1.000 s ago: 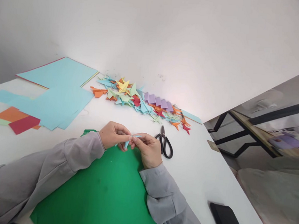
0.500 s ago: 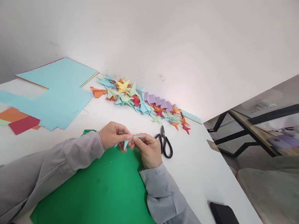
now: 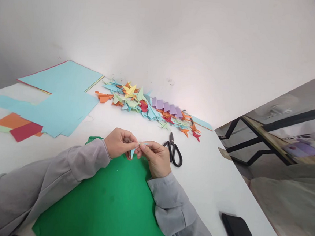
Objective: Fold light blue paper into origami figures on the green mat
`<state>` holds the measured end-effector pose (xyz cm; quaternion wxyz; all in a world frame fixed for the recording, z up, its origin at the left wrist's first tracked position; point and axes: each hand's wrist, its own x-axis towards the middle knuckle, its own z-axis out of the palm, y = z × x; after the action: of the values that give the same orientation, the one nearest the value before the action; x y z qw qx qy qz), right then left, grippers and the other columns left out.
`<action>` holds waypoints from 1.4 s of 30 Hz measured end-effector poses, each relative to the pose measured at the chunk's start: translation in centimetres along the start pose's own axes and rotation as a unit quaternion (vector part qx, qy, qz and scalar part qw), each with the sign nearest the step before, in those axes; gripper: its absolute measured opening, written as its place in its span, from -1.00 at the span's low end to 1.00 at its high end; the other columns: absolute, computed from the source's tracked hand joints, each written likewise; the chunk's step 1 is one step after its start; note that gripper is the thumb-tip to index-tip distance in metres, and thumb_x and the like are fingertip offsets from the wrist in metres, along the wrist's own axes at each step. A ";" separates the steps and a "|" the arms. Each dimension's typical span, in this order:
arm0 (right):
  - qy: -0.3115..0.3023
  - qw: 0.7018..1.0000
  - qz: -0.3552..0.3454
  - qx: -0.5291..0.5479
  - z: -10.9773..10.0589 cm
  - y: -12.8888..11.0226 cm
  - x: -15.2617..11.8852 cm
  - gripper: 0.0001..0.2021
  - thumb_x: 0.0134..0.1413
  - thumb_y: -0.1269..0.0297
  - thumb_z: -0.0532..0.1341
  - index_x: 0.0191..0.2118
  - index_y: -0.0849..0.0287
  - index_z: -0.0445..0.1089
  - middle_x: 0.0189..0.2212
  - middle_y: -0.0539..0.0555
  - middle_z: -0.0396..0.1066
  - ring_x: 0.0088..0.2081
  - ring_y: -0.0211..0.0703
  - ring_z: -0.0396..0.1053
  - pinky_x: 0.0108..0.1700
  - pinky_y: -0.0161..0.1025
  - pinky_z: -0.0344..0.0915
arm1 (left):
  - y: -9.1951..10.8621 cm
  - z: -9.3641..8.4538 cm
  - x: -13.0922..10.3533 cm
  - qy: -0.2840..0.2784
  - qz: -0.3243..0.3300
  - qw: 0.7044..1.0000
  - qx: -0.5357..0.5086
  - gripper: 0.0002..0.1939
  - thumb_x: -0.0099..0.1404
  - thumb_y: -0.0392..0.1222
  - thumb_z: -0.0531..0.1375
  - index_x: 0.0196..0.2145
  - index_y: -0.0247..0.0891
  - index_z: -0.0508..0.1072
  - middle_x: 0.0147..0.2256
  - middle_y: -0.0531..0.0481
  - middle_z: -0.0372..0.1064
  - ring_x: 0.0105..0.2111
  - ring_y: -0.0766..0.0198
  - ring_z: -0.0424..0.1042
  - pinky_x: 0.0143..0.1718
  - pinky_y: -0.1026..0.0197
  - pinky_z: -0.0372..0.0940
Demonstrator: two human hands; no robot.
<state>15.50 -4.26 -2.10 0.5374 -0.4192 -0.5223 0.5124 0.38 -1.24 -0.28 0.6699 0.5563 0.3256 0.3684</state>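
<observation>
Between my fingertips is a small piece of folded light blue paper (image 3: 132, 153), mostly covered by my fingers. My left hand (image 3: 120, 143) pinches it from the left, thumb against the forefinger. From the other side my right hand (image 3: 157, 158) pinches it too, and the fingertips of both hands nearly meet. Both hands are over the far end of a green sheet (image 3: 109, 198). Black-handled scissors (image 3: 173, 150) lie just right of my right hand, blades pointing away.
Folded paper shapes in several colours (image 3: 147, 108) lie in a heap along the wall. Light blue sheets (image 3: 61, 109) and small orange and red pieces (image 3: 25, 131) are at the left. A black flat object (image 3: 241, 235) lies near the right front edge.
My hands stay in nearly the same place. A blue tip that showed below my left fingers is now hidden, and the folded paper has shifted slightly in the grip.
</observation>
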 end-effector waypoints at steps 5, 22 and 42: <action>-0.006 1.000 -0.002 0.000 -0.3 0.0 0.0 -0.85 -0.10 0.22 0.29 -0.49 0.20 0.48 -0.57 0.03 0.47 -0.58 -0.28 0.35 -0.50 -0.29 0.32 | 0.0 -0.1 0.0 0.019 0.010 1.000 0.015 -0.75 -0.09 -0.15 0.31 -0.56 -0.41 0.39 -0.67 0.04 0.37 -0.77 0.38 0.31 -0.75 0.33 0.26; 0.017 0.998 -0.040 -0.053 0.1 -0.6 -0.1 -0.89 -0.15 0.23 0.31 -0.49 0.16 0.46 -0.62 -0.01 0.45 -0.62 -0.26 0.34 -0.53 -0.26 0.34 | -0.5 -0.3 0.3 -0.033 0.004 0.999 -0.014 -0.74 0.00 -0.08 0.24 -0.56 -0.37 0.36 -0.63 0.03 0.37 -0.73 0.35 0.34 -0.71 0.31 0.23; 0.016 1.000 -0.026 -0.006 -0.1 -0.3 -0.1 -0.92 -0.15 0.30 0.32 -0.48 0.19 0.49 -0.60 0.00 0.46 -0.61 -0.29 0.37 -0.54 -0.32 0.34 | -0.8 -0.6 0.5 -0.025 0.010 0.999 0.022 -0.79 0.03 -0.17 0.21 -0.60 -0.39 0.44 -0.66 0.03 0.35 -0.76 0.38 0.30 -0.74 0.33 0.13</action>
<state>15.63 -4.42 -1.86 0.5559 -0.4168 -0.5277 0.4887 0.24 -0.62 -1.23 0.6616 0.5834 0.3112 0.3537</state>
